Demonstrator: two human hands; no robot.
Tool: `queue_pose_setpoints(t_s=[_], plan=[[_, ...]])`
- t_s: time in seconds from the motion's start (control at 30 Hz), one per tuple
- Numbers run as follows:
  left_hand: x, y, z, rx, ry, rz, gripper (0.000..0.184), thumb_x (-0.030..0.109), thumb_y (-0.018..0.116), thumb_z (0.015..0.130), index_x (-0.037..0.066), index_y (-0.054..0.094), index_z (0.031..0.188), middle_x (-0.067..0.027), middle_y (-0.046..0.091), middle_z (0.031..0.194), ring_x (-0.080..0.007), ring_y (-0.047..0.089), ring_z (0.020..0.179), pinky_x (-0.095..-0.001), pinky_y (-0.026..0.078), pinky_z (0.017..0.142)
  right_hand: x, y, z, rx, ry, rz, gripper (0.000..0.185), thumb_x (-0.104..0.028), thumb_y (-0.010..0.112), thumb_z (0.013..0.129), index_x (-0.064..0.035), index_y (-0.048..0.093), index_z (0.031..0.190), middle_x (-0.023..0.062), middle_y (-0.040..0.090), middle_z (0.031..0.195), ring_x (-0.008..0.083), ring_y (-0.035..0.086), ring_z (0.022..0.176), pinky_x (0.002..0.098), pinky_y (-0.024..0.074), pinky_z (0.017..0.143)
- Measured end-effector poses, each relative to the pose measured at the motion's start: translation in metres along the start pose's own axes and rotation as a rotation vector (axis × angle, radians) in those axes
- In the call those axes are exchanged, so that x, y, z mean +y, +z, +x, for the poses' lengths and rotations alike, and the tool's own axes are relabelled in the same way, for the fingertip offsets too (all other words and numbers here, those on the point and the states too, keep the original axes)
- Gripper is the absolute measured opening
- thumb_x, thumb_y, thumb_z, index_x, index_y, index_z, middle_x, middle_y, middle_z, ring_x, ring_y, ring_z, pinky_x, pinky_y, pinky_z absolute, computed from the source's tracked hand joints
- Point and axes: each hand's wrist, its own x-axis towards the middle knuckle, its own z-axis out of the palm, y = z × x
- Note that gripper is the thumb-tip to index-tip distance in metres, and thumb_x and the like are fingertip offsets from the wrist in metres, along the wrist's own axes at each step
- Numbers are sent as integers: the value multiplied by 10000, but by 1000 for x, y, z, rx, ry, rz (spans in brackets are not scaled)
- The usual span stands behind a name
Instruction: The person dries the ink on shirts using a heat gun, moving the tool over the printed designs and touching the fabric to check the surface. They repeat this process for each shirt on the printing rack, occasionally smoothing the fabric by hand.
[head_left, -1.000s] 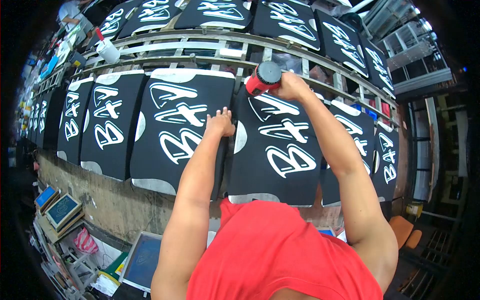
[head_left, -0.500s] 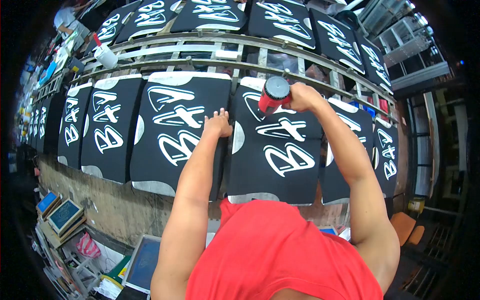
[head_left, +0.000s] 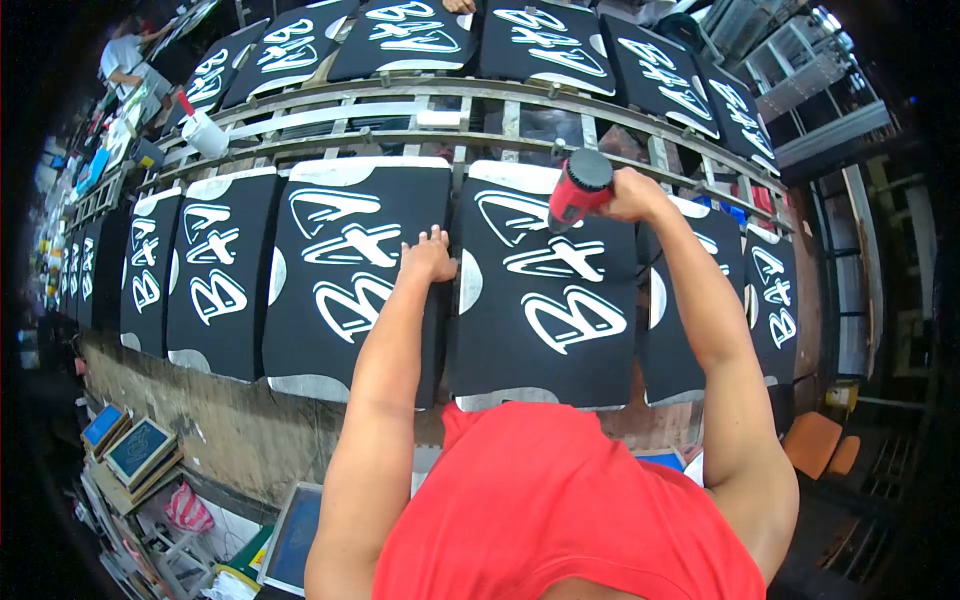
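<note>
One red heat gun [head_left: 578, 192] is held in the right hand [head_left: 632, 195], fingers closed around its grip, nozzle above a printed black panel [head_left: 490, 345]. At the gun's 8 o'clock, the left hand [head_left: 430, 257], open and gripping nothing, rests on the adjacent panel's [head_left: 300, 345] 3 o'clock edge.

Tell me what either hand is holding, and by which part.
The right hand grips the red heat gun, apparently by its handle, mostly hidden by the fingers. The left hand holds nothing.
</note>
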Motion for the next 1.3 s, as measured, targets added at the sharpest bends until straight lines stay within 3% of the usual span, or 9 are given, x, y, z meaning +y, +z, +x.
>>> queue_pose_setpoints(t_s=[0.2, 0.23, 0.5, 0.57, 0.73, 0.9, 1.0, 1.27, 1.3], plan=[[0, 1, 1, -3, 6, 7, 780, 377, 525, 974, 106, 264, 1657, -92, 164, 1751, -335, 243, 1589, -603, 215, 1267, 57, 14, -13, -4, 40, 38, 486, -410, 842, 728, -90, 770, 1086, 234, 746, 1096, 424, 707, 1042, 495, 573, 913], [0, 0, 0, -4, 7, 13, 778, 373, 520, 976, 107, 260, 1659, -92, 161, 1751, -334, 240, 1589, -603, 214, 1267, 63, 10, -17, -69, 101, 15, 492, -343, 842, 741, -153, 740, 1183, 196, 752, 1095, 434, 690, 1041, 484, 566, 906], [2, -5, -3, -28, -1, 12, 773, 365, 510, 983, 110, 245, 1663, -91, 149, 1753, -330, 222, 1595, -600, 211, 1270, 65, -4, -30, -52, 210, 121, 491, -333, 851, 728, -150, 744, 1171, 210, 753, 1073, 425, 703, 1016, 470, 569, 899], [2, -5, -4, -27, -3, -2, 771, 365, 510, 985, 111, 245, 1663, -90, 149, 1753, -329, 219, 1596, -600, 205, 1272, 84, 23, -16, 20, 126, 87, 497, -336, 858, 720, -149, 746, 1167, 210, 753, 1074, 423, 702, 1019, 467, 567, 900], [1, -5, -4, -21, 1, -5, 771, 371, 510, 985, 117, 245, 1664, -89, 148, 1754, -326, 217, 1597, -601, 198, 1273, 60, 19, -2, -11, 97, 34, 510, -410, 842, 738, -142, 761, 1165, 230, 742, 1139, 411, 701, 1083, 486, 567, 933], [1, -5, -6, -19, 0, -14, 774, 381, 515, 987, 120, 246, 1665, -82, 149, 1754, -321, 219, 1597, -600, 196, 1273, 11, -3, -3, -23, -67, 167, 504, -394, 835, 757, -90, 745, 1148, 244, 743, 1082, 429, 698, 1052, 474, 572, 909], [2, -5, -8, -20, -2, -13, 767, 391, 511, 996, 120, 249, 1664, -77, 152, 1754, -316, 220, 1597, -603, 194, 1272, 11, 22, 22, 40, -80, 60, 467, -349, 853, 739, -134, 755, 1142, 213, 750, 1030, 428, 701, 980, 462, 566, 859], [0, -5, -7, -14, 11, 0, 754, 404, 503, 1009, 122, 254, 1662, -72, 156, 1754, -310, 226, 1597, -606, 197, 1270, -25, 18, 35, 26, -112, 73, 469, -465, 819, 785, -81, 777, 1050, 243, 747, 1026, 435, 706, 989, 491, 573, 868], [0, -5, -8, -15, 10, -1, 754, 404, 503, 1009, 122, 254, 1662, -72, 156, 1754, -310, 226, 1597, -606, 197, 1270, -30, 15, 36, -10, -115, 85, 451, -378, 851, 757, -131, 757, 1122, 215, 749, 1034, 434, 700, 965, 463, 572, 849]])
